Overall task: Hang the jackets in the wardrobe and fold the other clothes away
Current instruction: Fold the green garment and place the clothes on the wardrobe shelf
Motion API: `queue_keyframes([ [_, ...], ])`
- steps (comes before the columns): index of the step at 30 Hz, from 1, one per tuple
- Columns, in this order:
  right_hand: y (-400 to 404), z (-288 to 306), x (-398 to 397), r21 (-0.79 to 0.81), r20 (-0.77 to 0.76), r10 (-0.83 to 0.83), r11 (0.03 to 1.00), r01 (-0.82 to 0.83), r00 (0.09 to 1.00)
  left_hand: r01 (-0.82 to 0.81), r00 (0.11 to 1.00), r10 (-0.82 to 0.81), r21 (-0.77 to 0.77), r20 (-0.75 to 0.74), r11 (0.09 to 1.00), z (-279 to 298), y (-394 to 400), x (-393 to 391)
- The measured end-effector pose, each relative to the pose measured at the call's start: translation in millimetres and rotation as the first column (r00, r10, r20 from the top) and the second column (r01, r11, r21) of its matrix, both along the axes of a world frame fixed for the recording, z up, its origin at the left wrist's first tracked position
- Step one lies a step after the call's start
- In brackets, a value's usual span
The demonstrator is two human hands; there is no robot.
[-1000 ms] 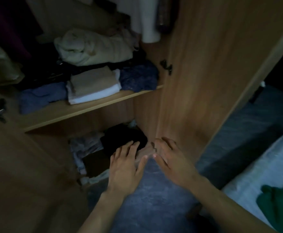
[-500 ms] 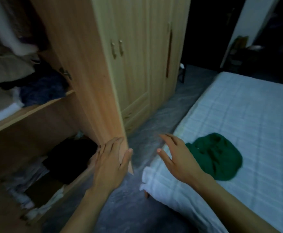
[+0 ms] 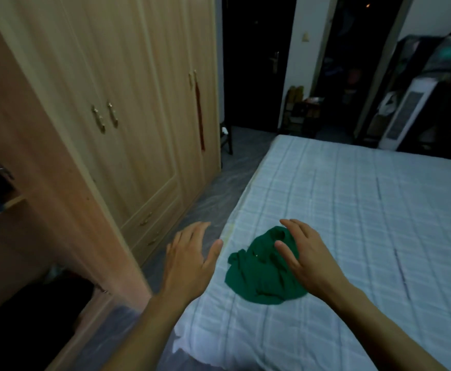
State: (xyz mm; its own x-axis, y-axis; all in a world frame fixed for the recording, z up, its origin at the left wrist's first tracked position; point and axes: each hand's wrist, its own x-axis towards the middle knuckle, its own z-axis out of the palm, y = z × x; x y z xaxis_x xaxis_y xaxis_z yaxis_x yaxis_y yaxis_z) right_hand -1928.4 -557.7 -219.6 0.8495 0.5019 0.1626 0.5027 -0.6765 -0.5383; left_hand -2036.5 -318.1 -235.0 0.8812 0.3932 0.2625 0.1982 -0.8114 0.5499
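Your left hand (image 3: 189,259) hung flat and spread over the gap between the wardrobe (image 3: 90,145) and the near left edge of the bed (image 3: 352,210), holding nothing. Your right hand (image 3: 306,257) was just as open, fingers straight and a little apart, poised over the right side of the green garment (image 3: 262,271); whether it touched the cloth could not be told. That garment lay crumpled in a heap on the bed, near its left edge and close to the near corner. The main risk, as I judge it, was a one-sided grab: the heap was bunched with no clear collar or hem showing, so pinching only the right side would likely have lifted it twisted and left you folding a tangle. It also sat close enough to the edge that a sweep toward you or leftward could have dragged it off onto the floor (image 3: 219,188). The light was dim, which made it hard to tell what kind of garment it was, so you might have sorted it wrongly between hanging and folding. Beside your left arm the open wardrobe door (image 3: 45,170) stood close, and a quick turn back with the cloth could have caught on its edge.
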Motion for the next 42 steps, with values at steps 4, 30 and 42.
queue_keyframes([
  [4,1.6,8.0,15.6,-0.043,0.034,-0.047,0.998,0.049,0.998,0.046,0.998,-0.046,-0.008,0.048,0.999,-0.4,3.3,30.4],
  [30,-81.9,-71.7,172.1,-0.051,-0.135,-0.131,0.991,0.126,0.982,0.061,0.991,-0.059,0.011,-0.121,0.998,-50.8,-73.7,208.9],
  [42,-94.4,-153.0,235.1,-0.166,-0.264,-0.120,0.983,0.077,0.957,0.097,0.948,-0.112,-0.064,-0.297,0.993,-128.3,-79.8,262.6],
])
